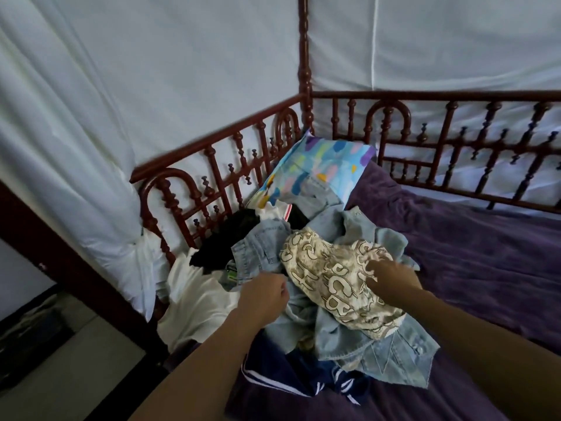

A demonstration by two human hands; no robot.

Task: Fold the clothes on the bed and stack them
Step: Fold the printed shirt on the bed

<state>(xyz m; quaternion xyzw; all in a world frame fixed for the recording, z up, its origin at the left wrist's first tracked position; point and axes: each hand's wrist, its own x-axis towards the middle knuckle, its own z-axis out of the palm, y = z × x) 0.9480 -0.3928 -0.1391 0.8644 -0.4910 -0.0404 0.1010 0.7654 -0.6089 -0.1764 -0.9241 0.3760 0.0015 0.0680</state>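
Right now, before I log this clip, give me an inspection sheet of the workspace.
Surface: purple bed cover, rumpled.
Job's things: unfolded pile: patterned garment on top of denim garment, navy garment, white garment, black garment.
Clutter: colourful pillow behind pile.
Grippers: left hand curled beside denim garment; right hand on patterned garment; grips unclear.
Cables: nothing seen.
Surroundings: red-brown bed rail, white drapes.

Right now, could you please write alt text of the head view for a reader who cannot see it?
Two hands reach an unfolded heap of clothes on a purple bed: the left hand curls against a denim garment, the right hand touches a beige patterned garment. A colourful pillow lies by the railing.
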